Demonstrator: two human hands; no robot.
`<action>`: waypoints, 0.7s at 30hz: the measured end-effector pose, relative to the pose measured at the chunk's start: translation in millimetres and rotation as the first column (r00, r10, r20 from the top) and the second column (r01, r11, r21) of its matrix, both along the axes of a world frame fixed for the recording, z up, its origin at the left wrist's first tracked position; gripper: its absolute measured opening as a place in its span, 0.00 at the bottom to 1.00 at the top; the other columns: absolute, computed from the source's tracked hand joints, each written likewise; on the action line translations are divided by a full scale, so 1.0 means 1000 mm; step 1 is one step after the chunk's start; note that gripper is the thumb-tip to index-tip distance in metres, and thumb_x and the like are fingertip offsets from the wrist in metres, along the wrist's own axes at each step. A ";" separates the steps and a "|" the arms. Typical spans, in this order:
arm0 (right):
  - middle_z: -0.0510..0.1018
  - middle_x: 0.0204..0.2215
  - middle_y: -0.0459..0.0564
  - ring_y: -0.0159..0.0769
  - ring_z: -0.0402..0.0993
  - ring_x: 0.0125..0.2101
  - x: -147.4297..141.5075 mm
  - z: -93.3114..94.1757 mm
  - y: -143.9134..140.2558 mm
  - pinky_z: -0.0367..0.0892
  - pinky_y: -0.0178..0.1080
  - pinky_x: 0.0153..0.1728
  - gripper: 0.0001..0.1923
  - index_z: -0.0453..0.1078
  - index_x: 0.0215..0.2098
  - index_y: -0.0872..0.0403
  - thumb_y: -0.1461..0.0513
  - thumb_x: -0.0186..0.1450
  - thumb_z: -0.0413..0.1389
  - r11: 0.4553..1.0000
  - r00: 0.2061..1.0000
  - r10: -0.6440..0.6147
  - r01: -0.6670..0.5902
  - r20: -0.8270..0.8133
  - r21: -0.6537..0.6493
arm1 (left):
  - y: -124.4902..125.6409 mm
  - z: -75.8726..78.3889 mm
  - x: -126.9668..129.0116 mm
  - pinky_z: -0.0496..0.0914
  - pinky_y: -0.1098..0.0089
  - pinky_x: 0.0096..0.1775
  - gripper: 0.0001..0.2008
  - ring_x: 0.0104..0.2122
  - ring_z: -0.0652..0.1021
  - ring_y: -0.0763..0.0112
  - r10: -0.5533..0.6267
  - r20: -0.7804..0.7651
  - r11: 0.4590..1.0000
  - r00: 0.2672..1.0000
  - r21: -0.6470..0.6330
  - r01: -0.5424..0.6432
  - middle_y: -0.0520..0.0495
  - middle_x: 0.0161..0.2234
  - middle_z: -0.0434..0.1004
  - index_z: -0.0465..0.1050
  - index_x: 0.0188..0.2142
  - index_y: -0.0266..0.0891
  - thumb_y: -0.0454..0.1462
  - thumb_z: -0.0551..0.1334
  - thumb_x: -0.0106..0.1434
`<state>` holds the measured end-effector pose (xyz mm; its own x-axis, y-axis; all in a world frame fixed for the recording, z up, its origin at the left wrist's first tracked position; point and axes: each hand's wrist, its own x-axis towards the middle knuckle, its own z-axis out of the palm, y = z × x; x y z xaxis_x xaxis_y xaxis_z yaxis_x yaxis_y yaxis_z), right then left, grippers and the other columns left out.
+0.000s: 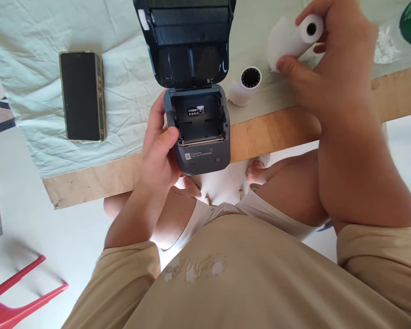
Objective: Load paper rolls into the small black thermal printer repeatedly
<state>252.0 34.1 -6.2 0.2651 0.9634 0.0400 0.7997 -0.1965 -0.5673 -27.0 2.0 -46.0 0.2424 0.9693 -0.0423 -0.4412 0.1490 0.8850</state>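
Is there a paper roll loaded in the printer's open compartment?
No, the printer compartment is bare; the right hand holds the paper roll above the table.

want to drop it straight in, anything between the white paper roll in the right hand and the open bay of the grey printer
Nothing visible. The white paper roll in the right hand has open air toward the dark grey printer's empty bay; its lid is up, and the second roll stands aside.

A dark phone (82, 96) lies on the pale cloth (30, 50); red stool (17, 297) below.

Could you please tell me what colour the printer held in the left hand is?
Dark grey printer, lid open, seen in the head view.
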 end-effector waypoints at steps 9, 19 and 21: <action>0.75 0.56 0.52 0.29 0.76 0.52 -0.016 0.004 -0.018 0.72 0.36 0.53 0.32 0.62 0.68 0.61 0.55 0.70 0.49 0.886 0.955 0.289 -0.295 0.072 0.357 | 0.001 -0.002 0.000 0.85 0.57 0.59 0.19 0.54 0.85 0.62 -0.047 0.016 0.999 0.999 0.022 0.046 0.52 0.54 0.83 0.79 0.56 0.53 0.49 0.63 0.68; 0.66 0.60 0.53 0.32 0.67 0.58 -0.050 -0.028 -0.014 0.73 0.49 0.71 0.36 0.64 0.69 0.44 0.63 0.62 0.55 0.926 0.915 0.376 -0.369 -0.146 0.076 | 0.002 -0.003 0.000 0.85 0.57 0.59 0.20 0.56 0.85 0.61 -0.057 0.021 0.998 0.998 0.034 0.056 0.52 0.54 0.84 0.79 0.57 0.53 0.49 0.63 0.68; 0.68 0.61 0.51 0.29 0.67 0.56 -0.049 -0.025 -0.014 0.74 0.46 0.69 0.37 0.64 0.70 0.45 0.64 0.62 0.53 0.927 0.902 0.373 -0.356 -0.218 0.114 | 0.002 -0.004 0.001 0.85 0.57 0.60 0.20 0.56 0.85 0.61 -0.054 0.025 0.998 0.998 0.026 0.053 0.52 0.54 0.84 0.78 0.57 0.53 0.50 0.63 0.68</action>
